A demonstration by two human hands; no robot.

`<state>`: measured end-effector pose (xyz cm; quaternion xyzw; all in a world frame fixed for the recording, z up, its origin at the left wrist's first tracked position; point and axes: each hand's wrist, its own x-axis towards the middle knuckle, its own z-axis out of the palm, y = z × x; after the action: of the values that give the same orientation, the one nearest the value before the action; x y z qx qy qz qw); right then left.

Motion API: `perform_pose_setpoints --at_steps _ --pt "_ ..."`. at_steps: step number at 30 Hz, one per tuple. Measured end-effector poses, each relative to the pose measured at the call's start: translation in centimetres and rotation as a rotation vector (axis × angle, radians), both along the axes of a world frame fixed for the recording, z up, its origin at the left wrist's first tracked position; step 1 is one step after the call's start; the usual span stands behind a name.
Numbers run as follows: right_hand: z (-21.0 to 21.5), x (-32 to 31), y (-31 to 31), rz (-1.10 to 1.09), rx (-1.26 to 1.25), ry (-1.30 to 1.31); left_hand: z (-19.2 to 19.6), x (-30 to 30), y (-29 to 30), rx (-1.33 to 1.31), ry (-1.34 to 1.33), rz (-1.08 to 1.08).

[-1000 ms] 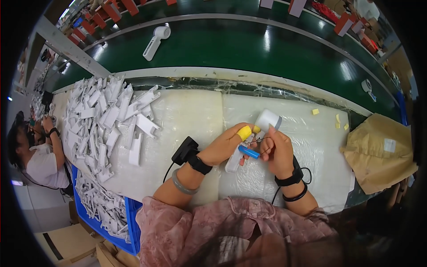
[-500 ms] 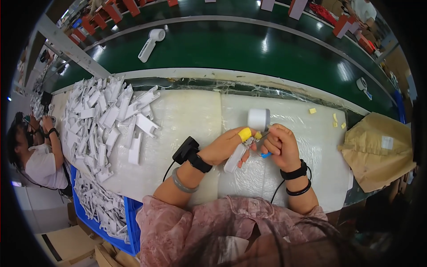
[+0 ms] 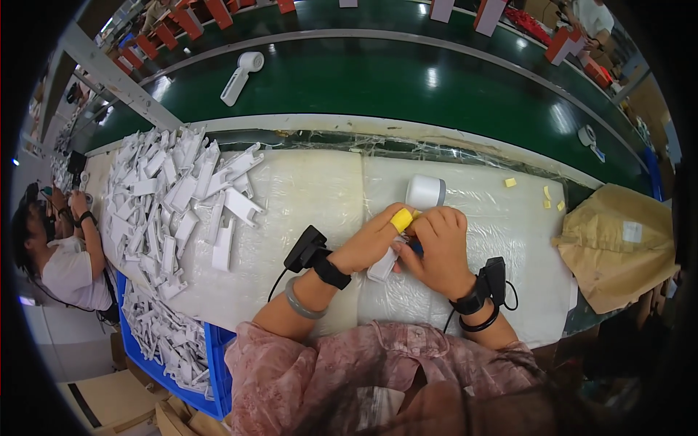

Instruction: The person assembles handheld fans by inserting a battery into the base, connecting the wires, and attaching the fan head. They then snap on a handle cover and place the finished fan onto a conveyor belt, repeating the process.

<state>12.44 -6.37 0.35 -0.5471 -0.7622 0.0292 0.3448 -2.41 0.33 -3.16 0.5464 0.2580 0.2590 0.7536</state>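
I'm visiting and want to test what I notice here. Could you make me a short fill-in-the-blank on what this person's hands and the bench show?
1. Both hands, left hand and right hand, hold a white fan over the ____ bench.
2. The left hand's fingertip wears a ____ cover.
3. The pile of white parts lies to the person's ____.
4. Another fan lies on the ____ belt.

Missing words: white; yellow; left; green

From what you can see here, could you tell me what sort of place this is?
Most likely a factory assembly line: a green conveyor belt runs past the bench, a heap of white plastic parts lies on it, and more fill a blue bin.
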Motion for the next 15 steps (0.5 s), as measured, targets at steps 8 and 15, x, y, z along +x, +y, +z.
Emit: perform_pose_setpoints --at_steps 8,15 --pt "-1.4 1.1 0.6 0.092 0.101 -0.153 1.3 -0.1 -0.5 -0.005 0.048 -0.143" --pt "-1.1 2.0 0.8 0.175 0.182 -0.045 1.0 -0.9 1.3 -0.435 -0.22 -0.075"
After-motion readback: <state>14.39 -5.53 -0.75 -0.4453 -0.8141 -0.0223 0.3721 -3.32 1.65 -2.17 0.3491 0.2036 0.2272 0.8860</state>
